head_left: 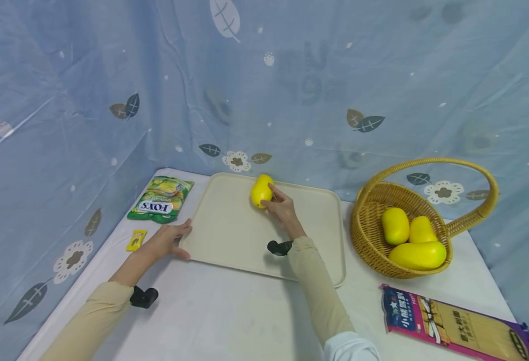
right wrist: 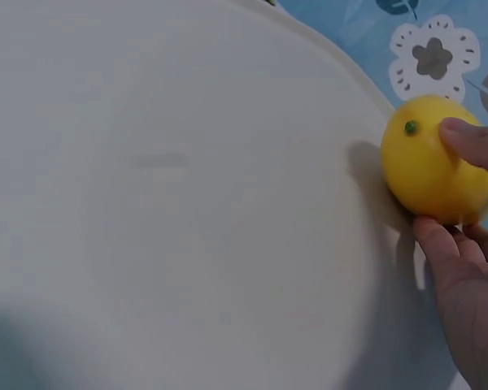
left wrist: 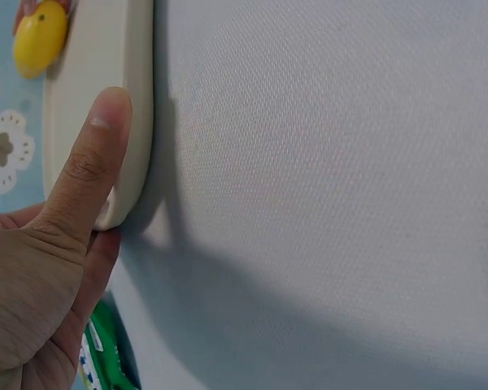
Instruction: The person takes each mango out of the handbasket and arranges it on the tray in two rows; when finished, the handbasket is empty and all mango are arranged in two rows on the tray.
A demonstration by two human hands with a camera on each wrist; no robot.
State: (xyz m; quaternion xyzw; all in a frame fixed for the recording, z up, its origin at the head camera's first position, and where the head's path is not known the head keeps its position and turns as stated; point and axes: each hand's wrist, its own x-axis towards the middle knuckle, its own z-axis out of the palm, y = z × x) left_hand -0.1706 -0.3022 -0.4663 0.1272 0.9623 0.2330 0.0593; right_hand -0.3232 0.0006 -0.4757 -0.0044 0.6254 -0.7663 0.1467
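Head view: outstretched right hand (head_left: 285,210) grips yellow fruit (head_left: 260,191), perhaps touching tray (head_left: 232,230).

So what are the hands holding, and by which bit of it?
The right hand holds a yellow fruit by its sides, between thumb and fingers. The left hand holds the tray by its near left corner.

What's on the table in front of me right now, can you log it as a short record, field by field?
Left hand: holds the tray at its near left corner
Right hand: holds a yellow fruit over the tray's far side; contact with the tray unclear
Basket: right of the tray, three similar fruits inside
Pasta pack: lying nearer than the basket
Green bag: left of the tray
Small packet: yellow, nearer than the bag
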